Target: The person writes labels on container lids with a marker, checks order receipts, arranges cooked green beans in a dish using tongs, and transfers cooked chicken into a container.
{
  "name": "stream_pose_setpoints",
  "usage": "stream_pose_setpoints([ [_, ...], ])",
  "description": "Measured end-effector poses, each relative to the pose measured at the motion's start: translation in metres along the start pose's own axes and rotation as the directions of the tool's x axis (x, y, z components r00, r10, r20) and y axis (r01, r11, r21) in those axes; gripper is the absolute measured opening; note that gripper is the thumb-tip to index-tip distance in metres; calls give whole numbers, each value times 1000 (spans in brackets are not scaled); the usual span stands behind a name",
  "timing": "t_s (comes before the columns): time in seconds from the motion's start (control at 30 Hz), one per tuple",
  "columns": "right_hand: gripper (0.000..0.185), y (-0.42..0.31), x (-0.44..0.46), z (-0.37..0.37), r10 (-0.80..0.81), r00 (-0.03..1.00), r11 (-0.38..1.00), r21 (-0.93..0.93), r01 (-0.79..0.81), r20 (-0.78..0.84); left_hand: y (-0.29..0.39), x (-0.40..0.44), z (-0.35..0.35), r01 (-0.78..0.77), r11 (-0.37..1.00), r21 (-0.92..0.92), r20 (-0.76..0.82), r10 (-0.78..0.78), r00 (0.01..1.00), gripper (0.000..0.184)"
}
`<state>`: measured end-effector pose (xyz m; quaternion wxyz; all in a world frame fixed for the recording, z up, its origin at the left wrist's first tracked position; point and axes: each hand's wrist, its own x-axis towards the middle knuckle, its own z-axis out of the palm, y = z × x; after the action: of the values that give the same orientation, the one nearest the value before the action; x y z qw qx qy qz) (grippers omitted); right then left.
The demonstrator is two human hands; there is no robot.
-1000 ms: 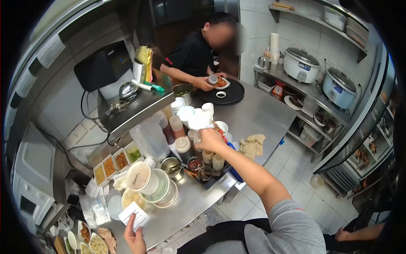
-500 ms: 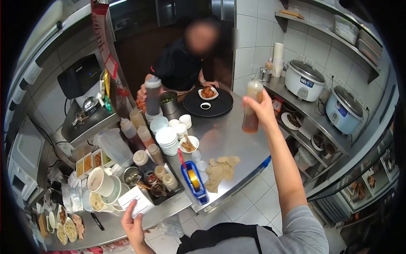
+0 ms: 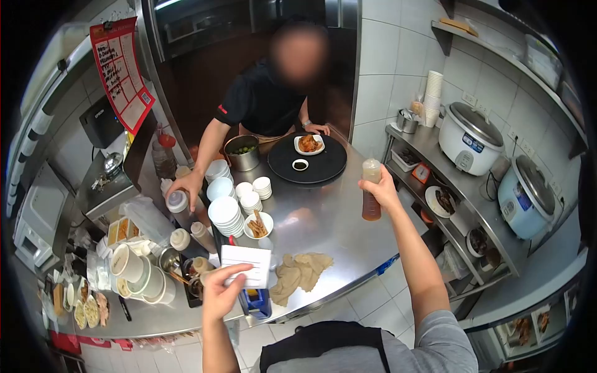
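My left hand point(image 3: 222, 291) pinches a lined white paper slip point(image 3: 256, 256) above the blue tape dispenser point(image 3: 256, 306), partly covering it. In my right hand point(image 3: 384, 191), raised over the counter's right side, is an upright squeeze bottle point(image 3: 371, 209) of brown sauce. Between my hands, a crumpled tan cloth point(image 3: 300, 278) lies on the steel counter. Across from me, a co-worker's hand point(image 3: 186, 186) grips the top of a squeeze bottle point(image 3: 179, 206) among other bottles. A round black tray point(image 3: 281, 166) bears a white dish of browned food point(image 3: 308, 145) and a small sauce cup point(image 3: 300, 165).
Stacked white bowls point(image 3: 226, 217), small cups point(image 3: 262, 188) and a metal pot point(image 3: 242, 160) stand left of the tray. White tubs point(image 3: 149, 276) crowd the left counter. Rice cookers point(image 3: 471, 138) sit on the right shelf. The counter's front edge point(image 3: 348, 286) lies before me.
My left hand has moved right with the slip, over the tape dispenser. My right hand still holds its bottle. The co-worker has lowered the raised bottle to the others. The view has shifted.
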<state>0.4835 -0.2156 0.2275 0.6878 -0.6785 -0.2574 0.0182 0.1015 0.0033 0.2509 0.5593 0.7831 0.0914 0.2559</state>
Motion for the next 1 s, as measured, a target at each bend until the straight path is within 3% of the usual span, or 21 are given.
stream_pose_setpoints([
  [0.03,46,2,9,-3,-20,1000,1000,-6,20,3,-5,10,19,26,999,-30,50,-24,998,26],
  [0.1,50,26,27,-5,-8,990,1000,29,4,142,-15,26,60,103,984,143,160,-126,979,32],
  [0.17,54,35,29,2,-22,946,999,-35,35,325,-47,38,103,51,895,442,158,-134,978,48],
  [0.2,53,43,27,12,27,913,996,-89,10,408,-70,44,122,-34,866,499,170,-60,984,68],
  [0.3,58,60,3,53,-73,658,990,133,-41,750,-84,64,182,117,801,587,-25,-127,992,80],
  [0.33,59,50,-11,63,6,564,974,122,-188,826,-95,72,199,108,790,604,-163,-10,987,69],
  [0.4,65,65,-36,84,-173,474,984,171,48,863,-101,81,211,260,944,203,-240,-209,948,57],
  [0.43,66,72,-38,89,-293,394,955,250,157,871,-105,82,215,304,952,-19,-254,-299,920,51],
  [0.53,63,54,12,77,-181,-66,948,156,-277,981,-99,63,228,283,946,156,-476,-179,861,37],
  [0.57,60,71,48,79,-48,-121,919,-4,-393,992,-91,56,232,328,924,195,-516,-188,836,37],
  [0.6,57,99,88,82,90,-191,852,-175,-493,977,-80,48,236,357,929,98,-560,-245,791,36],
  [0.67,48,155,160,83,263,250,831,-87,-549,932,-65,31,245,385,916,-114,-636,-365,680,35],
  [0.7,46,197,204,90,328,441,824,-24,-567,835,-67,23,245,382,923,-42,-652,-315,689,34],
  [0.73,43,288,254,90,254,536,819,115,-562,805,-69,10,244,388,921,36,-676,-263,688,33],
  [0.77,45,289,271,94,437,681,814,64,-578,587,-71,-5,246,402,908,114,-701,-213,680,32],
  [0.8,50,359,318,94,489,649,719,151,-679,583,-72,-19,244,424,868,258,-667,-158,728,32],
  [0.83,55,366,335,97,534,623,701,113,-704,572,-68,-27,246,438,847,300,-691,-123,712,32],
  [0.87,57,376,346,101,535,700,743,130,-656,473,-62,-30,249,463,821,335,-715,-98,692,32],
  [0.9,61,390,366,110,652,609,593,197,-781,452,-56,-35,253,494,789,366,-735,-81,673,32],
  [1.0,62,443,395,139,567,597,614,191,-766,568,-48,-43,259,533,753,385,-756,-74,650,31],
])
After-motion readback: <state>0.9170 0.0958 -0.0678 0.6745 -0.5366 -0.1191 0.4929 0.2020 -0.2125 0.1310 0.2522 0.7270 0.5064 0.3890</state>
